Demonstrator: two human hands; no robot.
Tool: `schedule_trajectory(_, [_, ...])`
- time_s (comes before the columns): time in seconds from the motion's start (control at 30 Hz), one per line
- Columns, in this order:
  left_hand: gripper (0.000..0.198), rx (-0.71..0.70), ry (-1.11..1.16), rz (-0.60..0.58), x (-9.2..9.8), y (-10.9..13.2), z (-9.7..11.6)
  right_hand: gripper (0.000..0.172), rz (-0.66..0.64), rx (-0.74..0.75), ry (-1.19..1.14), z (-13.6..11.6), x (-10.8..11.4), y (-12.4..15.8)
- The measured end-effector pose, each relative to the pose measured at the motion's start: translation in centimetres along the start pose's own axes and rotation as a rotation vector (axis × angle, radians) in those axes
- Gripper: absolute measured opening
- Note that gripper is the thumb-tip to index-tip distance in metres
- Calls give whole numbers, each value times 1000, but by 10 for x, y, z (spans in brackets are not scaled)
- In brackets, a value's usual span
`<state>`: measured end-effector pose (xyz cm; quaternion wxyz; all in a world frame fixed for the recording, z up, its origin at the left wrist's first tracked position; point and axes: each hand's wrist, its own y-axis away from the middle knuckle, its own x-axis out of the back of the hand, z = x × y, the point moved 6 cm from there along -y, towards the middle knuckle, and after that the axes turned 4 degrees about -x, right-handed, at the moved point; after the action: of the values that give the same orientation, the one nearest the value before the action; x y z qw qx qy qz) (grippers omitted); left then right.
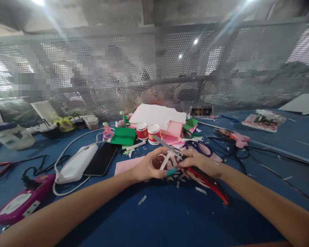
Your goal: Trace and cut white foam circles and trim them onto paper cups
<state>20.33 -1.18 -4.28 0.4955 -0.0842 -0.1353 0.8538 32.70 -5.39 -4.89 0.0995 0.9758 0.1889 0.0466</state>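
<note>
My left hand [152, 165] is curled, and a narrow white strip [165, 161] shows between its thumb and fingers. A teal patch [171, 172] covers the tip of that thumb. My right hand [199, 164] is wrapped around a red-handled cutting tool [207, 181]; its handles slant toward me and its silver blade [167, 145] points up and left over my left hand. Whether it is scissors or snips, I cannot tell. Both hands meet near the tool's pivot. Small paper scraps [178, 184] lie under and around them on the blue table [164, 219].
Beyond my hands are two red-and-white cups [153, 133], green card [123, 136], white sheets [157, 115] and blue-handled scissors [201, 148]. A black phone [101, 159], white power bank [78, 163] and purple power strip [24, 199] lie left. A pink glue gun [239, 140] with cords sits right.
</note>
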Motion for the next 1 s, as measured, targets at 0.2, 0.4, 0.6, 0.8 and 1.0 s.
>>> schedule_trajectory(0.2, [54,64,-15,-35,-4,1,-6,24,-14,-47,52,-1,-3,4])
schedule_trajectory(0.4, [57,114,-165,-1,-1,1,-8,18,-69,8,-21,-5,-6,6])
schedule_trajectory(0.6, [73,-150,-873,454,23,7,23,20,46,249,-248,-18,11,0])
schedule_trajectory(0.8, [82,-276,-1065,453,15,12,29,35,200,187,-202,-11,18,-6])
schedule_trajectory(1.0, [93,-257,-1052,489,20,13,25,27,233,145,-112,-9,7,-4])
